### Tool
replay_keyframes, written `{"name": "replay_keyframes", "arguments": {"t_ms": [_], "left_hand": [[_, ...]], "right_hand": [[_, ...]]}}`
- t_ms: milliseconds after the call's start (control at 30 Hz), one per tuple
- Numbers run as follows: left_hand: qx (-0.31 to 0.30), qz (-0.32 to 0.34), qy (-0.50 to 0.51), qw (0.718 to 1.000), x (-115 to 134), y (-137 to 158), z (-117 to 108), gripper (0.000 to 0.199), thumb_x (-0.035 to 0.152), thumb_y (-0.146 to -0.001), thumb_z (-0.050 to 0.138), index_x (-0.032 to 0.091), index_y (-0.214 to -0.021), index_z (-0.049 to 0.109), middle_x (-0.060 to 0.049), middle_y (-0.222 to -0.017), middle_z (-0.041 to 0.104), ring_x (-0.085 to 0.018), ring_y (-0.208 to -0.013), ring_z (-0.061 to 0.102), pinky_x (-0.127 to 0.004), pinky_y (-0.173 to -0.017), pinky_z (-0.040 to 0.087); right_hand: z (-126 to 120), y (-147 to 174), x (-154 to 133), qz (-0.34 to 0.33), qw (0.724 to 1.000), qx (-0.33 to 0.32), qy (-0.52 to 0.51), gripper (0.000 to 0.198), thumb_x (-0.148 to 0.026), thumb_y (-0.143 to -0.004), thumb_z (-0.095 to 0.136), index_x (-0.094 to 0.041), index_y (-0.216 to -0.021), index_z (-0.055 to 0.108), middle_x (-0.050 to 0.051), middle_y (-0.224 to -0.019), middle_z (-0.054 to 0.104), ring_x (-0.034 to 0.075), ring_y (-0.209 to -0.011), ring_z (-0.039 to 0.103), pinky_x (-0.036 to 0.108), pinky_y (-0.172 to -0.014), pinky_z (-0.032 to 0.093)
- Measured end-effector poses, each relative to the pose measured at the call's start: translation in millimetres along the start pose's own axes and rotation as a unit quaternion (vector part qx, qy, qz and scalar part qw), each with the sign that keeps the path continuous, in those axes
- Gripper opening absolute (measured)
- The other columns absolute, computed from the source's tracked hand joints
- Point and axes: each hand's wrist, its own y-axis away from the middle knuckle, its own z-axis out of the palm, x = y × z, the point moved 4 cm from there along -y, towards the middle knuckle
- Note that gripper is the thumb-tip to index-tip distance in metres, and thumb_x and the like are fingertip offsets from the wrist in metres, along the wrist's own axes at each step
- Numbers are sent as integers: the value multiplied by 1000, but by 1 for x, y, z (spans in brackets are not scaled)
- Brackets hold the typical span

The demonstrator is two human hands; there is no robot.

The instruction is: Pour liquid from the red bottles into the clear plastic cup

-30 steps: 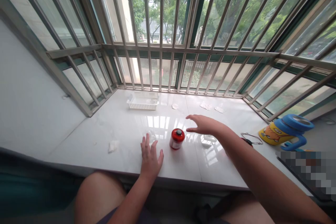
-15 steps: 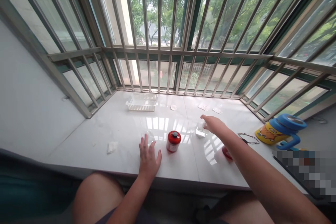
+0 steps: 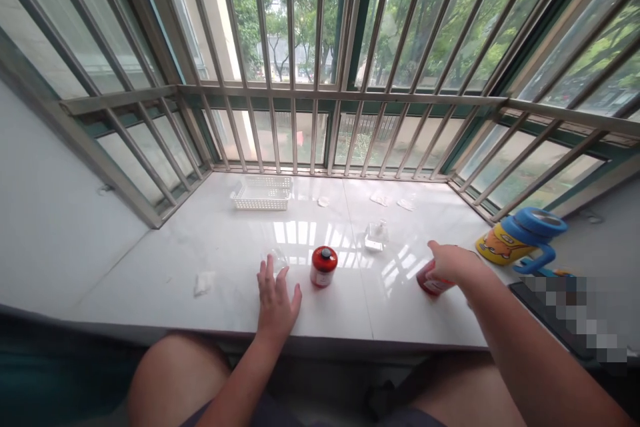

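My left hand lies with its fingers spread near the front of the white counter, next to a clear, see-through object whose kind I cannot make out. Just right of that hand stands a small red canister with a black cap and a pale label. A second red canister is farther right. My right hand comes down on it from above, its fingers closed about the upper part, which they hide. Between the canisters and farther back is a small white and clear item.
A white perforated basket sits at the back left. A crumpled white tissue lies at left, and thin pale pieces lie at the back. At right stand a yellow and blue mug and a dark flat object. Metal bars front the window.
My right hand has drawn back from the white and clear item, moving right onto the second red canister. My left hand keeps its place. The whole view has shifted slightly.
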Motion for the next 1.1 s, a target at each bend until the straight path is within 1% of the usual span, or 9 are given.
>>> {"name": "replay_keyframes", "arguments": {"t_ms": [267,333,433,533,600,700,800,933,1100], "left_hand": [[0,-5,-15,1000,1,1,0,43,16,-96,67,16,-136,53,-27,-174,26,-46,-165,21,-70,-122,40],[-6,-6,-20,1000,1,2,0,42,16,-96,66,16,-136,52,-26,-175,25,-45,-165,19,-69,-123,39],[-12,-8,-24,1000,1,2,1,43,17,-97,65,16,-137,52,-25,-175,24,-44,-166,18,-67,-125,38],[-15,-8,-22,1000,1,2,2,42,18,-97,65,17,-137,52,-25,-176,23,-44,-166,17,-68,-125,37],[-16,-11,-15,1000,1,2,2,43,18,-97,65,17,-138,52,-25,-176,21,-44,-166,17,-69,-125,36],[-16,-17,1,1000,0,3,1,44,17,-96,65,18,-138,52,-23,-178,19,-44,-166,16,-70,-126,34],[-16,-21,11,1000,0,3,1,45,17,-96,66,18,-139,53,-23,-177,20,-44,-166,17,-70,-125,34],[-9,-27,26,999,-3,5,2,45,17,-96,67,18,-139,53,-24,-176,24,-43,-166,20,-72,-125,34],[25,17,66,997,1,1,-8,47,18,-96,68,16,-141,54,-26,-169,38,-42,-161,34,-71,-125,34]], "right_hand": [[-20,-26,-19,-41,987,153,-26,91,-42,-88,74,-21,-166,30,23,-154,49,41,-127,61,45,-95,55],[-24,-18,-30,-64,964,255,-45,83,-45,-91,71,-17,-162,38,26,-157,46,47,-138,51,54,-103,52],[-24,20,-69,-176,895,391,-123,68,-49,-100,62,-11,-154,47,27,-150,54,44,-144,47,60,-117,42],[-13,67,-135,-338,841,354,-229,78,-60,-98,68,-19,-158,43,20,-154,55,37,-145,50,54,-122,42],[-5,89,-182,-392,814,302,-303,76,-59,-96,71,-24,-158,43,15,-155,56,34,-144,52,51,-120,46],[6,101,-243,-400,784,232,-414,58,-51,-94,74,-27,-145,58,12,-144,65,33,-135,62,50,-112,52],[15,104,-277,-371,770,207,-476,22,-42,-100,63,-25,-113,69,7,-112,76,26,-103,73,42,-92,58],[30,121,-274,-370,761,211,-490,14,-38,-99,61,-25,-99,67,4,-98,74,22,-91,71,37,-85,57],[53,145,-222,-322,770,229,-501,19,-39,-94,69,-25,-106,64,5,-104,74,24,-95,71,39,-89,57]]}}
